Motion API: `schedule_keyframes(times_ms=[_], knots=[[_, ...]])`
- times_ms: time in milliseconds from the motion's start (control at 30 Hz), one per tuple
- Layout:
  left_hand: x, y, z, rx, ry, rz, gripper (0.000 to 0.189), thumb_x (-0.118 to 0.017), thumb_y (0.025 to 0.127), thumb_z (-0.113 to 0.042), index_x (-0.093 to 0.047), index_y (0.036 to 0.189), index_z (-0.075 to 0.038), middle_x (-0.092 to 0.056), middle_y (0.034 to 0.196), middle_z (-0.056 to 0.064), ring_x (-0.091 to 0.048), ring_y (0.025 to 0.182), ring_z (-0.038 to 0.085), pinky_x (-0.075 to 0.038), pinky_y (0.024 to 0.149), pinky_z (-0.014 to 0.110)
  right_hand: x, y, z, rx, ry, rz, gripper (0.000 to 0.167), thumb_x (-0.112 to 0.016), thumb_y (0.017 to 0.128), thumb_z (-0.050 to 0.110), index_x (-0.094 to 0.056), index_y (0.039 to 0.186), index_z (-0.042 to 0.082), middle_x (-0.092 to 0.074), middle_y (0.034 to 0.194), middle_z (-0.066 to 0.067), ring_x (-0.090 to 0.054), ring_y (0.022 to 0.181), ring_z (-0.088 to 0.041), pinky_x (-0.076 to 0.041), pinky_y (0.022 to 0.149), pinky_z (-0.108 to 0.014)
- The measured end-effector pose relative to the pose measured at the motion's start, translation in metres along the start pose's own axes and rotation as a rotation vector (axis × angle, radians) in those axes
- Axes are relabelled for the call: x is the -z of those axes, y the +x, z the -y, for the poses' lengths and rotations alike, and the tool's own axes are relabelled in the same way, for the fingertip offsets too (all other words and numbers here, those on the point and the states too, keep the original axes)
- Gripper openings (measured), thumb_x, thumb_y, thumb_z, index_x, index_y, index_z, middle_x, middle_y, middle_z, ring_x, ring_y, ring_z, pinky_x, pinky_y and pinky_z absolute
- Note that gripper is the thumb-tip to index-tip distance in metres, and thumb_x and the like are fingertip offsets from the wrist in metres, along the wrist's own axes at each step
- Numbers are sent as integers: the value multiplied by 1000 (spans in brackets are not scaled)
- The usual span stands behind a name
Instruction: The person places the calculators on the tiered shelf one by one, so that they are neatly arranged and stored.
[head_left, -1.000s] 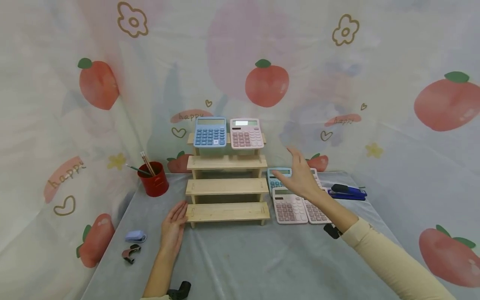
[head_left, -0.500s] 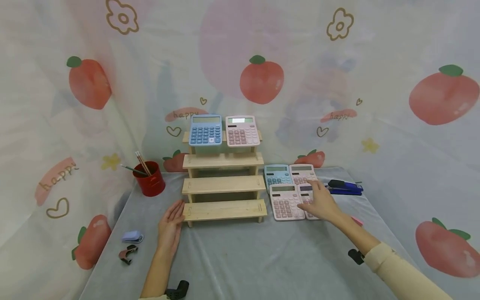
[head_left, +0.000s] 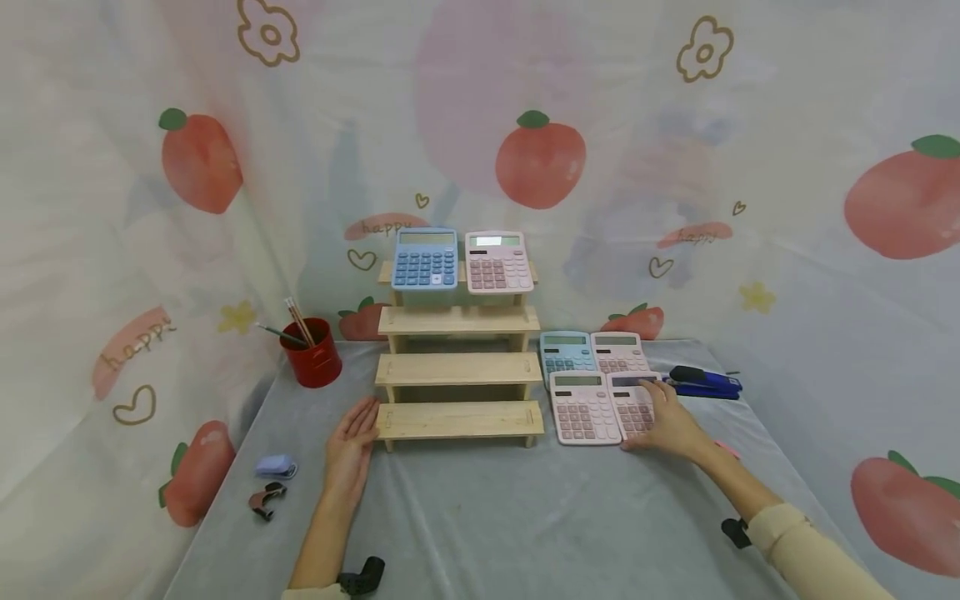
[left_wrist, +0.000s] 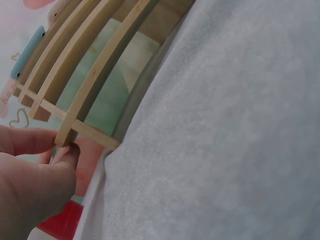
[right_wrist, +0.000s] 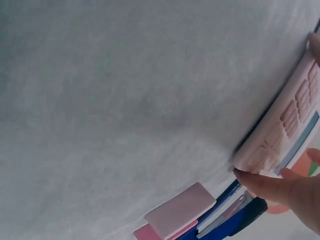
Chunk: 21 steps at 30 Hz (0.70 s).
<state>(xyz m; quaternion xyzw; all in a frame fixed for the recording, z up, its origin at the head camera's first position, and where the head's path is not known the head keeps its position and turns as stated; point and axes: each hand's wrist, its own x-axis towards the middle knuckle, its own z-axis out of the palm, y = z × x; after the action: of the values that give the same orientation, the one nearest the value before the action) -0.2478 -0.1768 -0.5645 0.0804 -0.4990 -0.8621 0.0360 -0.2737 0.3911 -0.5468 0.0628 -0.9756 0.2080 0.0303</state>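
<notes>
My left hand (head_left: 347, 454) pinches the left end of the lowest step of a four-tier wooden stand (head_left: 459, 421); thumb and finger close on the plank's end (left_wrist: 66, 137) in the left wrist view. On the top tier lean a blue calculator (head_left: 425, 262) and a pink calculator (head_left: 498, 265). Right of the stand, my right hand (head_left: 673, 427) spans the front-right pink calculator (head_left: 632, 408), fingers at its top and thumb at its bottom edge. The right wrist view shows fingertips (right_wrist: 250, 179) at that calculator's corner. Beside it lie another pink calculator (head_left: 585, 412) and, behind, one blue (head_left: 566, 350) and one pink (head_left: 618, 352).
A red cup (head_left: 313, 362) with pencils stands at the back left. A small light-blue stapler (head_left: 276, 467) and a pink-and-black item (head_left: 266, 500) lie at left. At right are a blue stapler (head_left: 705, 382) and pink pads (right_wrist: 181, 210). A printed cloth hangs behind.
My right hand has come down from above the calculators onto the front-right pink one and now holds it. The left hand stays at the stand's lowest step.
</notes>
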Motion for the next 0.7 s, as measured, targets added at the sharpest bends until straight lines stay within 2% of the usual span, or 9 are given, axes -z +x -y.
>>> schedule_keyframes(times_ms=[133,400,700], knots=[[-1,1,1,3,-4,-3,63,-46,100,15,-35,160,-2,-40,165,12,-41,150,18,-35,120,33,-2,0,-1,13,-17,-22,136,-100,57,53,-28,157,-4,-20,154,-44,-45,127,-66,-42,101,-76],[-2,2,2,1,11,-7,63,-46,100,15,-38,160,-4,-41,164,10,-41,150,17,-35,120,33,0,-4,7,-10,6,-36,129,-99,61,44,-27,157,-5,-20,153,-44,-47,123,-65,-44,98,-76],[-1,1,1,-10,29,-12,63,-45,101,14,-37,160,-3,-41,164,10,-41,150,18,-34,120,32,17,-5,27,-19,45,-78,122,-96,66,32,-24,158,-4,-20,154,-43,-42,127,-63,-39,102,-78]])
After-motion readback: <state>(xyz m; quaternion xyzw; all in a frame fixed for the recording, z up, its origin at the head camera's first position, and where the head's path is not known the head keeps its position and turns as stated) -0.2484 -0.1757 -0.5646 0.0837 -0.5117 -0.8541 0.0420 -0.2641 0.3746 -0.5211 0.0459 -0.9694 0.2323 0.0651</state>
